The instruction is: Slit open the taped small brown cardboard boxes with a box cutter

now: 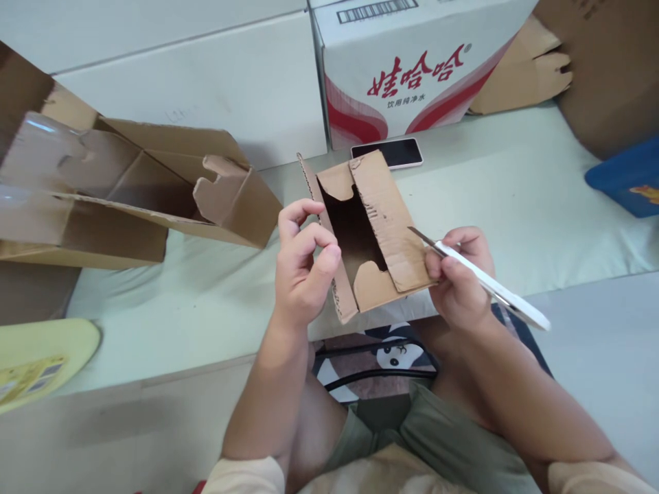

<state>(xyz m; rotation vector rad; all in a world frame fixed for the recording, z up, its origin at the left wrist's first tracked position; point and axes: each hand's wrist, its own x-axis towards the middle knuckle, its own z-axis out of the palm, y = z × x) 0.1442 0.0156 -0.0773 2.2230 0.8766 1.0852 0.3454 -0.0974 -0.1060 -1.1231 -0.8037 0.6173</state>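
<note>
A small brown cardboard box (pixel 378 213) with open flaps sits in front of me, its opening facing up. My left hand (pixel 301 264) grips the box's left wall, thumb and fingers curled round the edge. My right hand (pixel 460 278) is closed on a white-handled utility knife (pixel 489 281). The knife's metal blade points left and rests on the box's right flap. That same hand also touches the flap's right edge.
A larger opened cardboard box (pixel 134 199) lies at the left. A white carton with red print (pixel 412 62) stands behind, a dark phone (pixel 388 152) lying before it. A blue container (pixel 628 175) is at the right, a yellow object (pixel 41 357) at the lower left.
</note>
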